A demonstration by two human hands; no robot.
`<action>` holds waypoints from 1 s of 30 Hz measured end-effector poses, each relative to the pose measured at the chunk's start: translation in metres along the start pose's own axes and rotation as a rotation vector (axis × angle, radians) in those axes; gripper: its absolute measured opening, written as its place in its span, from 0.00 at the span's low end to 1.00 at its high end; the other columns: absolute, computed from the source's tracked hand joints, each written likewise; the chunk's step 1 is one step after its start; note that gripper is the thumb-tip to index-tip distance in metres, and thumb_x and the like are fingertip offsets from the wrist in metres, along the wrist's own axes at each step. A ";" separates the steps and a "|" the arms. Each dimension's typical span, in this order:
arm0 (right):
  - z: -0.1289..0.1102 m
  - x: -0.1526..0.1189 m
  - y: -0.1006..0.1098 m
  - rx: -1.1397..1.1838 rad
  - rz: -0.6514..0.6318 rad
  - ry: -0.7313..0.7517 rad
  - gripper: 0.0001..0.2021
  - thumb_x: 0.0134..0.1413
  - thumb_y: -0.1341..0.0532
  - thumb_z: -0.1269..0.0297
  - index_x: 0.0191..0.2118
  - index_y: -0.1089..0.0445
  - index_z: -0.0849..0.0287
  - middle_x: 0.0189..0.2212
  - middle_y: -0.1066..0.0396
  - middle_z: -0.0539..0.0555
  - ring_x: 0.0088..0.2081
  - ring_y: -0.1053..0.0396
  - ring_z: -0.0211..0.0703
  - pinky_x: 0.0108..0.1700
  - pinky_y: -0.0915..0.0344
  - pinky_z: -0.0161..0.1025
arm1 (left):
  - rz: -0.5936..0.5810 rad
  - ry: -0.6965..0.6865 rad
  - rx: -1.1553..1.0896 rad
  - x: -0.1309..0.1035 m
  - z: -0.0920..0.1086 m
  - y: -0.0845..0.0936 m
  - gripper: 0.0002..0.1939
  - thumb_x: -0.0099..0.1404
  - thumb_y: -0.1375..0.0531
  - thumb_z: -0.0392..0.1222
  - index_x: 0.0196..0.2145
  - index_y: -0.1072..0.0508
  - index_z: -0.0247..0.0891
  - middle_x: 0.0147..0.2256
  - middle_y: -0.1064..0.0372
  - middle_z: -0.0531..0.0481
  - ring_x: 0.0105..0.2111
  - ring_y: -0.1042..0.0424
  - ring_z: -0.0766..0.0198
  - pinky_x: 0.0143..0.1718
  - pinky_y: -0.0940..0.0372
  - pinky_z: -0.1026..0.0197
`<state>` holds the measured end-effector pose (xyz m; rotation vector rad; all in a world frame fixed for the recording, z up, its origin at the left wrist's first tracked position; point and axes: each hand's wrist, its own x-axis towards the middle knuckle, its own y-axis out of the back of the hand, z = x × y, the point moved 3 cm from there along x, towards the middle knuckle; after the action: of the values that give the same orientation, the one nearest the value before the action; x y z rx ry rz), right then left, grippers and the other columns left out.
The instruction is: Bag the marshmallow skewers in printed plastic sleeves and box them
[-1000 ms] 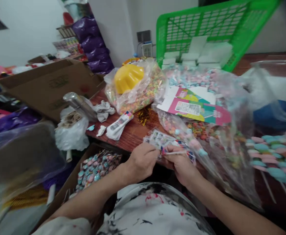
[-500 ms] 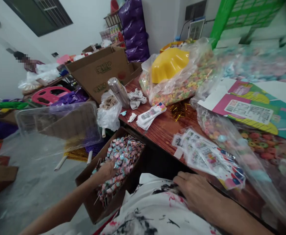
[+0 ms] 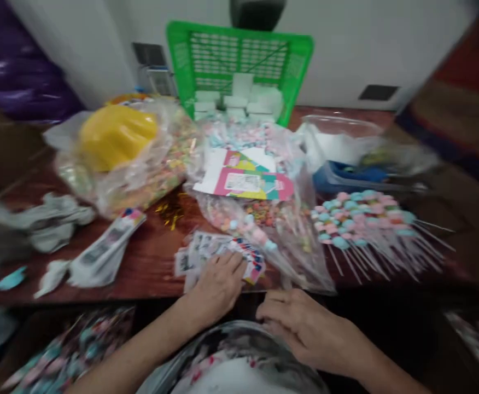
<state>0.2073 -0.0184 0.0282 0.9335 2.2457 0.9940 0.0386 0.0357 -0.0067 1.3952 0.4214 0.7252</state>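
My left hand (image 3: 218,284) lies on a fanned-out pile of small printed plastic packets (image 3: 200,249) near the table's front edge. Its fingers are stretched out over them. Just to the right, my right hand (image 3: 295,323) is at the table edge with its fingers curled; whatever may be inside them is hidden. Beyond my hands is a clear plastic bag (image 3: 305,257) of ring-shaped sweets and marshmallows, with a colourful printed card (image 3: 243,180) on top. To its right, marshmallow skewers (image 3: 362,219) in pink, blue and white lie in rows, sticks toward me.
A yellow bowl (image 3: 116,137) tops a bag of sweets at left. Printed card strips (image 3: 104,251) and crumpled tissue (image 3: 54,219) lie nearby. A green crate (image 3: 239,46) stands behind, a blue tray (image 3: 346,178) at right. Wrapped skewers (image 3: 71,350) are below the table, lower left.
The view has swung right. My left hand has left the box of wrapped skewers and come onto the printed packets. My right hand stays near the table edge.
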 end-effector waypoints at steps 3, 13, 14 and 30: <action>0.036 -0.039 0.022 0.033 0.313 -0.170 0.09 0.62 0.48 0.68 0.43 0.32 0.53 0.39 0.28 0.50 0.41 0.31 0.39 0.45 0.36 0.35 | -0.034 -0.064 0.054 0.022 -0.008 -0.014 0.16 0.64 0.45 0.33 0.50 0.33 0.37 0.47 0.32 0.43 0.46 0.35 0.52 0.44 0.39 0.49; 0.139 -0.102 0.094 -0.602 0.900 -0.765 0.12 0.59 0.47 0.61 0.39 0.28 0.59 0.39 0.26 0.58 0.40 0.29 0.48 0.40 0.37 0.42 | -0.003 -0.244 0.161 0.028 -0.023 -0.024 0.15 0.62 0.47 0.27 0.46 0.30 0.34 0.38 0.29 0.44 0.38 0.32 0.55 0.38 0.36 0.54; 0.147 -0.096 0.099 -0.628 0.818 -0.845 0.14 0.59 0.48 0.59 0.39 0.28 0.59 0.39 0.26 0.59 0.39 0.29 0.49 0.38 0.38 0.42 | 0.028 -0.244 0.159 0.027 -0.023 -0.024 0.18 0.61 0.48 0.26 0.47 0.30 0.33 0.40 0.29 0.43 0.40 0.32 0.55 0.39 0.36 0.54; 0.143 -0.103 0.120 -0.530 0.915 -0.794 0.16 0.57 0.48 0.59 0.40 0.27 0.62 0.36 0.24 0.61 0.36 0.28 0.46 0.39 0.38 0.38 | 0.377 -0.104 -0.039 0.024 -0.031 -0.011 0.12 0.61 0.49 0.26 0.27 0.29 0.36 0.27 0.33 0.46 0.30 0.36 0.61 0.32 0.36 0.59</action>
<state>0.4143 0.0246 0.0531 1.7302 0.8031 1.1790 0.0377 0.0748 -0.0187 1.4857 0.0599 0.9551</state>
